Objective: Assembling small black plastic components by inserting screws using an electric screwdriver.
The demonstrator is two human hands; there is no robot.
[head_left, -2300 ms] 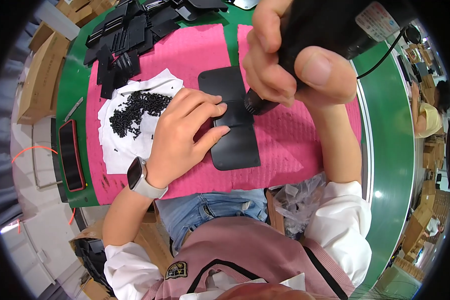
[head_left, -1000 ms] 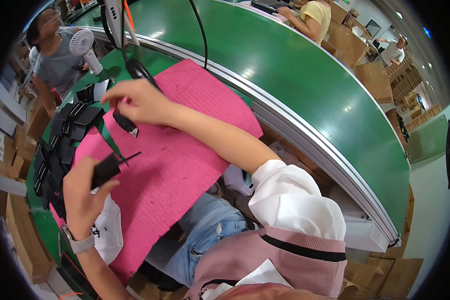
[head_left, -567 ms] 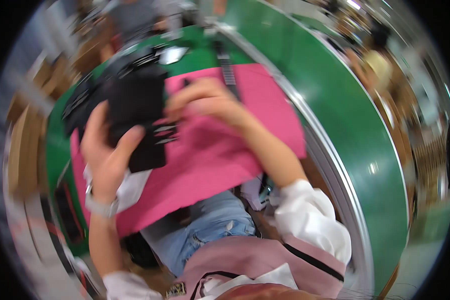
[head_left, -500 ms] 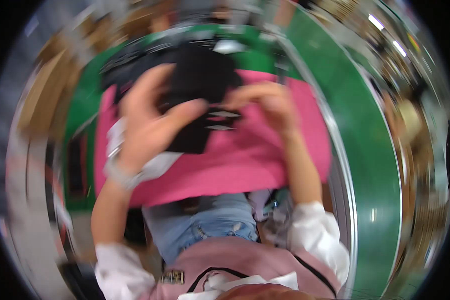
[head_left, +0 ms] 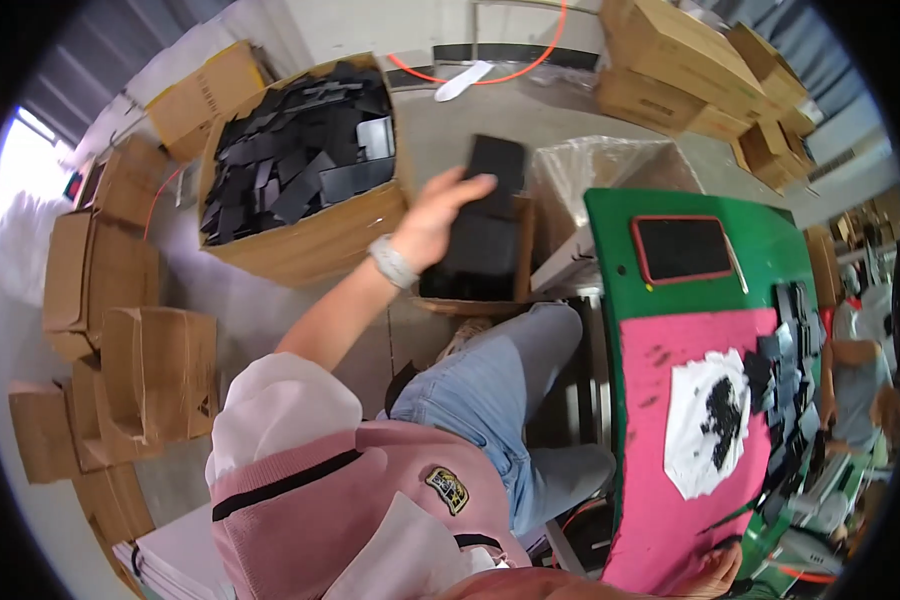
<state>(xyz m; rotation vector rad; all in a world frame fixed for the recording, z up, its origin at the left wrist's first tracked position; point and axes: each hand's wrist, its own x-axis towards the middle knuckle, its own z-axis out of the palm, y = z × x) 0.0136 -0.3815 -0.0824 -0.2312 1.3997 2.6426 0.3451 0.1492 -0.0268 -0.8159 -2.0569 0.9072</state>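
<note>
My left hand [head_left: 435, 222], with a pale wristband, is closed on a flat black rectangular piece [head_left: 497, 163]. It holds this piece over a small cardboard box [head_left: 463, 306] on the floor beside my leg. Dark, smooth contents fill much of that box. At the lower right, my right hand [head_left: 710, 578] is at the near end of the pink mat [head_left: 650, 440], fingers curled by a small dark thing I cannot make out. On the mat lies a white cloth [head_left: 692, 462] with a heap of small black bits [head_left: 722, 420].
A large carton [head_left: 300, 255] full of black flat pieces stands left of my hand. The green table [head_left: 690, 200] carries a red-edged phone [head_left: 681, 248] and a row of black pieces [head_left: 795, 370]. A plastic-lined box [head_left: 610, 165] adjoins the table; open cartons [head_left: 160, 370] are at the left.
My view has turned left from the pink mat to the floor boxes. My left hand has moved off the mat with a black piece. My right hand is now at the mat's near end.
</note>
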